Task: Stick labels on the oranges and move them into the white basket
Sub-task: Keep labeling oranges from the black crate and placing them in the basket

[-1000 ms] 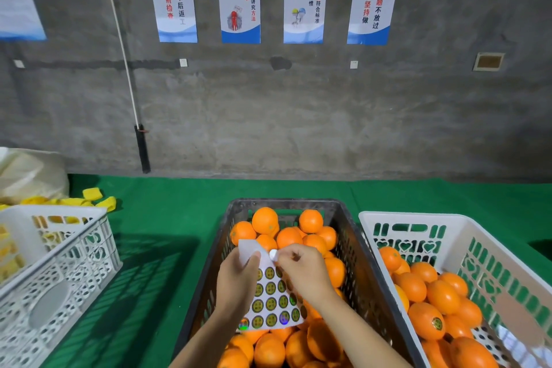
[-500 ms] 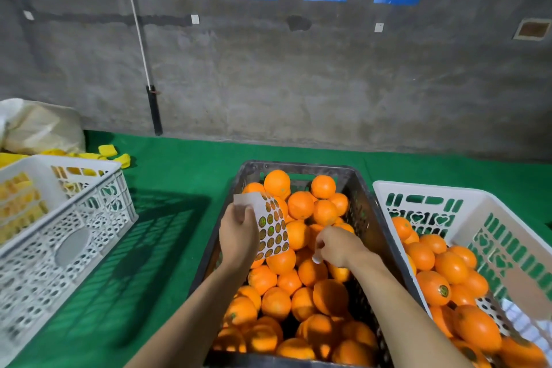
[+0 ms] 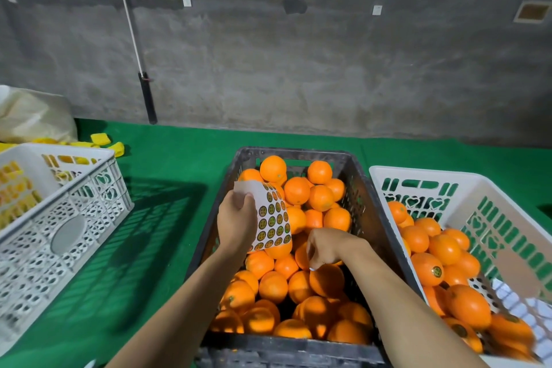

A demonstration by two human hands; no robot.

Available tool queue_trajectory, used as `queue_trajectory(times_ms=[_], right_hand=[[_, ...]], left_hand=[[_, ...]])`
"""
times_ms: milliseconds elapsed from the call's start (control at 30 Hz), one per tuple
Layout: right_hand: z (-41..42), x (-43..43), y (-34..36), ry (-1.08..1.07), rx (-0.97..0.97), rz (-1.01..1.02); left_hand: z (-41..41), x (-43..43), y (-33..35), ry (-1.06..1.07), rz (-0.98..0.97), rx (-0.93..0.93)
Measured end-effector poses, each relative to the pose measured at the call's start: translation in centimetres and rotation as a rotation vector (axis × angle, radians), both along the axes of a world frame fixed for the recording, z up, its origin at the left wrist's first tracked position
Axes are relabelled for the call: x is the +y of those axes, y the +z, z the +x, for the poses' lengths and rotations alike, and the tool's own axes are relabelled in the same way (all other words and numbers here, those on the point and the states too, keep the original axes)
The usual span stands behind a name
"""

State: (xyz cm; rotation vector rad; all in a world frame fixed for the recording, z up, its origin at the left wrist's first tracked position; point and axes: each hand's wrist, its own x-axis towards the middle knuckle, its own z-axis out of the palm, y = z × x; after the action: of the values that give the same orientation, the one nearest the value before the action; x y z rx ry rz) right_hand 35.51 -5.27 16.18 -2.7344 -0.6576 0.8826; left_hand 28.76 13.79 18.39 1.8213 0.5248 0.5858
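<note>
While the right hand (image 3: 327, 248) curls down over an orange (image 3: 327, 279) near the lower middle of the frame, its fingertips seem to pinch a small pale label against the fruit's top, though the label itself is too small to be sure of. That orange lies in the dark crate (image 3: 373, 218) among many unlabelled ones, probably chosen because it sits uppermost and within easy reach. Just to the upper left, the left hand (image 3: 236, 218) grips the label sheet (image 3: 273, 215) by its bare top corner, thumb over the paper, holding it upright beside the work, likely so that the next label is close by. At the right edge stands the white basket (image 3: 448, 179), already holding oranges that bear labels, touching or just beside the crate for a short transfer. A second white basket (image 3: 98, 170) stands at the left on the green cloth (image 3: 179, 164).
</note>
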Motion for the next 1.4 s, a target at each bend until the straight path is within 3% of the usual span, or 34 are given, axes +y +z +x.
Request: queue_trajectory(times_ms=[233,500,767,1400], right_hand=[[0.2,0.2,-0.5,-0.015,-0.002,-0.016],[0.7,-0.2,-0.3,-0.021,-0.275,-0.046],[-0.1,-0.4,-0.4,-0.006,-0.038,-0.064],[-0.1,0.3,-0.7,-0.190,0.144,-0.165]], left_hand=[[0.0,0.0,0.0,-0.004,-0.030,-0.002],[-0.1,0.0,0.1,-0.010,-0.033,-0.014],[-0.4,-0.2,0.5,-0.023,-0.068,-0.013],[-0.3,-0.1,0.4,-0.037,-0.034,0.000]])
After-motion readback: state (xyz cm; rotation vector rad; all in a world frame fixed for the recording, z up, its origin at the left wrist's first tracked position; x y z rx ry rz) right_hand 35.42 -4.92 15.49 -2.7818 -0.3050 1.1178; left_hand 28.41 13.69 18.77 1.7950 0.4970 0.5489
